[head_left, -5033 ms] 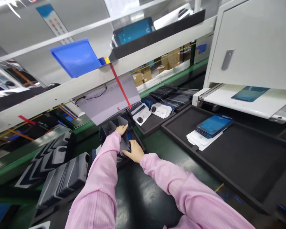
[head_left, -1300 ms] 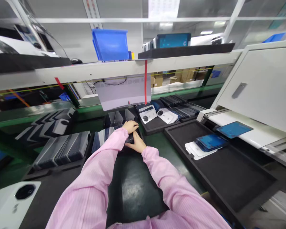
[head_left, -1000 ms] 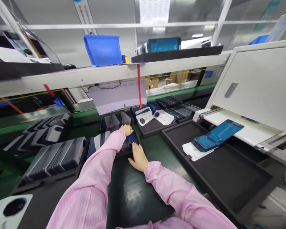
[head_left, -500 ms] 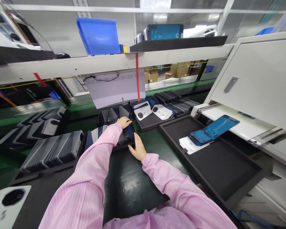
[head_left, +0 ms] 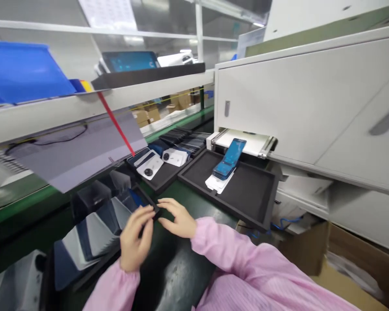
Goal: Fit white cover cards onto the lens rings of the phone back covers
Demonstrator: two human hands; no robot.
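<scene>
My left hand (head_left: 136, 237) is at the near right end of a black tray (head_left: 108, 261), its fingertips at the rim and its thumb apart. My right hand (head_left: 178, 218) is just beside it, thumb and fingers spread around the tray's corner. Neither hand is visibly holding a panel; whether the fingers press on the rim is hard to tell. Leaning rows of thin phone-sized panels (head_left: 87, 237), dark blue and greyish, fill the tray. A blue piece (head_left: 136, 198) lies inside near my left fingertips.
Beyond is a black tray (head_left: 162, 181) with white phone back covers (head_left: 150, 165). Right of it, another black tray (head_left: 253, 194) bears stacked blue phone-shaped panels (head_left: 230, 160), beside a conveyor (head_left: 246, 140) under a white cabinet (head_left: 294, 95). A blue bin (head_left: 26, 71) stands on the shelf.
My view has swung right, bringing more of the white cabinet in. My left hand has drawn back from over the panels to the tray's near end, close to my right hand.
</scene>
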